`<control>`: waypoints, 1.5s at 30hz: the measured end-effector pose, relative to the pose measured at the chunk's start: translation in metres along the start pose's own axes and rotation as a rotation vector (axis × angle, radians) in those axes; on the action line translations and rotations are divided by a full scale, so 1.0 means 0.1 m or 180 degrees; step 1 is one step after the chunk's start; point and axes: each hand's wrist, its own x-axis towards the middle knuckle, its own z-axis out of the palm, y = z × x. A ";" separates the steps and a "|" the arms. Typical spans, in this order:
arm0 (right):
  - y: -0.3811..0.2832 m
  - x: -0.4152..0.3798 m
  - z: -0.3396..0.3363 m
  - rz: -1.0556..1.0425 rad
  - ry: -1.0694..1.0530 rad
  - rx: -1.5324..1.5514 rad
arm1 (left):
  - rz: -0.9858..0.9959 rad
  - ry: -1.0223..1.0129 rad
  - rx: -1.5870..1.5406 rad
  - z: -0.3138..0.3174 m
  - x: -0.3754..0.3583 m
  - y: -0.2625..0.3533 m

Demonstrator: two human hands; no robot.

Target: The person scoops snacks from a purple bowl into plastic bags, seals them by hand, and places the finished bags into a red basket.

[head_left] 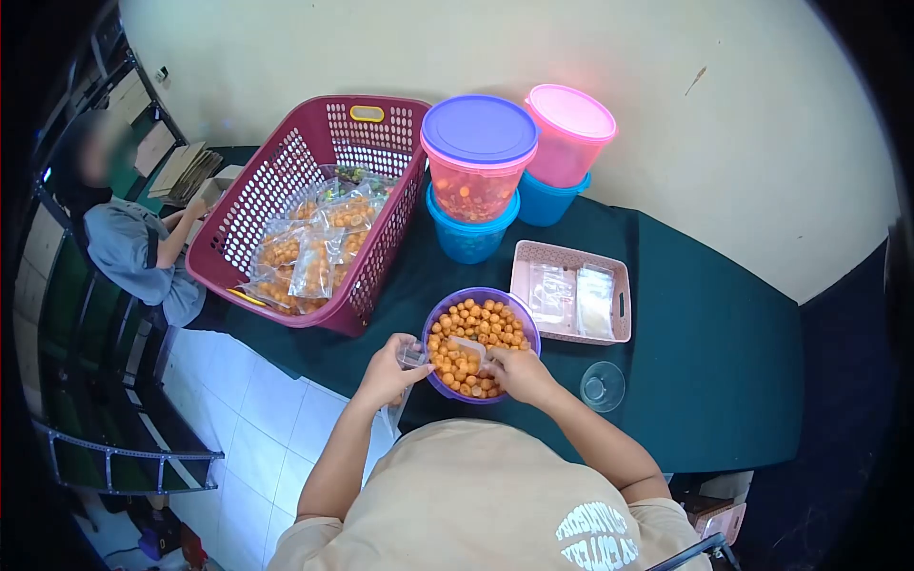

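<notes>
A purple tub [437,381] full of round orange snacks [470,383] stands at the table's front edge. My right hand [521,375] is closed on a translucent scoop [467,352], which lies among the snacks. At the tub's left rim my left hand [392,372] pinches a clear plastic bag [411,357]. Behind the tub on the right, a pink tray [623,330] holds stacks of clear bags [595,303]. An empty clear cup [603,386] stands to the right of my right hand.
A maroon basket [381,276] with filled snack bags [319,252] stands at the back left. Stacked tubs with purple [480,128] and pink [571,111] lids stand behind. Another person [133,243] is at the far left, hands on a box. Dark green cloth [709,333] covers the table.
</notes>
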 end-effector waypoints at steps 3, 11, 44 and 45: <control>0.04 0.02 -0.07 0.0534 0.0082 0.0308 | -0.0060 -0.0002 0.0009 0.01 -0.01 0.03; 0.16 -0.15 -0.21 0.0991 0.0586 0.2410 | 0.0829 0.0436 0.0465 0.03 -0.18 0.32; -0.31 -0.60 -0.67 0.0590 0.1374 0.1679 | 0.1484 0.0013 0.1068 0.30 -0.27 0.59; -0.32 -0.60 -0.67 0.0587 0.1374 0.1680 | 0.1469 0.0016 0.1095 0.30 -0.27 0.60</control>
